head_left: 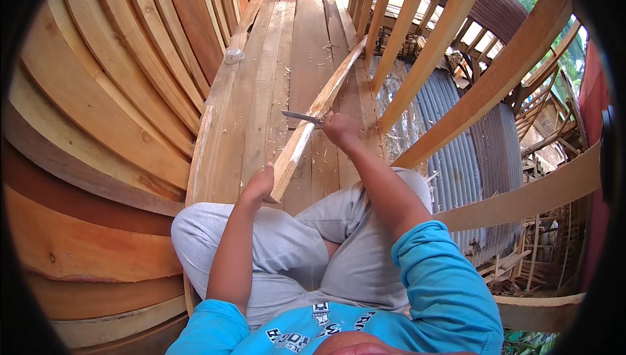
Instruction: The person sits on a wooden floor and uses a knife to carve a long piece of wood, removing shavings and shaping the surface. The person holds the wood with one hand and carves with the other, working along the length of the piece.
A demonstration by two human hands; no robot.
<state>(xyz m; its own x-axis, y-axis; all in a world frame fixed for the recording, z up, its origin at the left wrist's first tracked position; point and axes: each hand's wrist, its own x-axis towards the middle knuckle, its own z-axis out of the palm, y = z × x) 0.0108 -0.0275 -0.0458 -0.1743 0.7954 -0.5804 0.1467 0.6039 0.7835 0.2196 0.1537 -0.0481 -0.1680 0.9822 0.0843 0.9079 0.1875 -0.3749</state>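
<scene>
Wall of curved-looking wooden planks point(111, 94), tan to reddish brown, filling the left of the frame. Small whitish object point(233, 56), upper left of centre, resting near the edge of the board floor point(261, 81). Floor of long brown planks, strewn with pale shavings, running up to the top of the frame. Left grip point(259, 184), lower centre-left: fingers closed on the left edge of a wooden strip point(306, 134), close to its near end. Strip: long, narrow, pale along its shaved face, slanting from lower centre to upper right of centre; most of its length extends beyond the left grip, up and to the right. Knife point(301, 117), centre: blade pointing left, lying across the strip's middle. Right grip point(340, 129), just right of the strip: clenched round the knife's handle. Railing of wooden slats point(437, 48), upper right. Corrugated metal sheets point(450, 139), grey, seen beyond the slats, right of the frame.
</scene>
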